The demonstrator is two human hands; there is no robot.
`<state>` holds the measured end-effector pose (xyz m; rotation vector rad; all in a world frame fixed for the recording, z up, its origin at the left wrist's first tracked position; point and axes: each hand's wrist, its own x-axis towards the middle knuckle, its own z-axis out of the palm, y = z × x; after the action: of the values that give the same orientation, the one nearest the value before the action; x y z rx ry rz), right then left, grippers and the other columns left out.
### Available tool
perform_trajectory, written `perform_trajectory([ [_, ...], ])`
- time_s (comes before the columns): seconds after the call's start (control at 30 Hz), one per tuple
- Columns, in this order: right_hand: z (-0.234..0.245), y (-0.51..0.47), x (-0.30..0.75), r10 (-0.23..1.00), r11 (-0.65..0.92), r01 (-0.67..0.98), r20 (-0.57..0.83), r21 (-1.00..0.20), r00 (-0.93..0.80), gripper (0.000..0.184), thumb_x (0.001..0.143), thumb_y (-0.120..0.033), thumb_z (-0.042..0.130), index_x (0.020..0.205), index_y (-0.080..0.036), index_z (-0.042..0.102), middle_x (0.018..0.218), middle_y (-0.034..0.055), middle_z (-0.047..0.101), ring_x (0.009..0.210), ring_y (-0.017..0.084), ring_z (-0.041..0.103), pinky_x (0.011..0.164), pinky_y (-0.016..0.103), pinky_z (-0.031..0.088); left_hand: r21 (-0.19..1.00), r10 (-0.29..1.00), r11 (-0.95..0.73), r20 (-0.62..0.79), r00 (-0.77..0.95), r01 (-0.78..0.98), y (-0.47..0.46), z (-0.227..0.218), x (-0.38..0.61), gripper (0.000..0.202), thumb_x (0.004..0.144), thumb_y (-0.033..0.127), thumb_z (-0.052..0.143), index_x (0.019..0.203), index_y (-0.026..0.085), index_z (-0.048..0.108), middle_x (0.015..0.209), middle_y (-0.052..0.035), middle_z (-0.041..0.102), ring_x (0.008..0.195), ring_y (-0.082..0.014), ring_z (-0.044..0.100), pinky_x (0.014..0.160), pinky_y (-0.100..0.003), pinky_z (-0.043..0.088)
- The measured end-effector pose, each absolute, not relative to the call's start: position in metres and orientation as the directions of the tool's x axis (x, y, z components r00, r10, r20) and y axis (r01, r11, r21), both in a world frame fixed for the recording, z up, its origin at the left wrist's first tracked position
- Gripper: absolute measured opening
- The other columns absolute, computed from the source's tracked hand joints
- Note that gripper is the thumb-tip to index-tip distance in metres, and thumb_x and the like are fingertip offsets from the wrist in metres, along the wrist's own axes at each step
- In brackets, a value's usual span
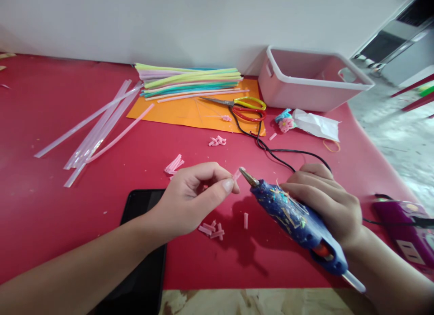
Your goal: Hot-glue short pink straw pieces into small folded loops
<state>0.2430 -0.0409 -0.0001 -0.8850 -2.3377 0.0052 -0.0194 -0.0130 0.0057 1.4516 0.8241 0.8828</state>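
Observation:
My left hand [200, 193] pinches a short piece of pink pipe cleaner [237, 174] between thumb and forefinger. A blue hot glue gun [291, 215], speckled with bits of dried glue and fluff, is gripped in my right hand [325, 202]. Its metal nozzle is at the tip of the pink piece; whether glue is coming out is too small to tell. Below my hands lie several cut pink pieces [212, 230] and one single piece [246, 221]. Another small pile of pink pieces [174, 164] is beyond my left hand, and folded pink loops [217, 140] lie farther back.
Pipe cleaners [190, 82] and scissors [240, 105] rest on orange paper [176, 114]. Glue sticks [98, 129] lie at left, a black phone [135, 269] under my left arm. A pink bin [305, 93], small flowers [285, 121], black cord [294, 152] and purple box [403, 233] are at right.

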Motion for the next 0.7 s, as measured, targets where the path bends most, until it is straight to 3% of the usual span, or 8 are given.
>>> perform_trajectory([
  [0.7,-0.0006,-0.0393,0.2442,0.597,0.780,0.581,0.553,-0.232,-0.581,0.013,0.095,-0.024,0.051,0.102,-0.015,0.058,0.069,0.0032,0.058,0.060,0.018,0.057,0.071,0.041,0.045,0.998,0.889,-0.057,0.042,0.456,0.019,-0.0139,0.0067,-0.0179,0.019,0.094,0.021,0.055,0.078,0.017,0.064,0.072,0.0028,0.060,0.053,-0.0063,0.041,0.053,-0.022,0.036],
])
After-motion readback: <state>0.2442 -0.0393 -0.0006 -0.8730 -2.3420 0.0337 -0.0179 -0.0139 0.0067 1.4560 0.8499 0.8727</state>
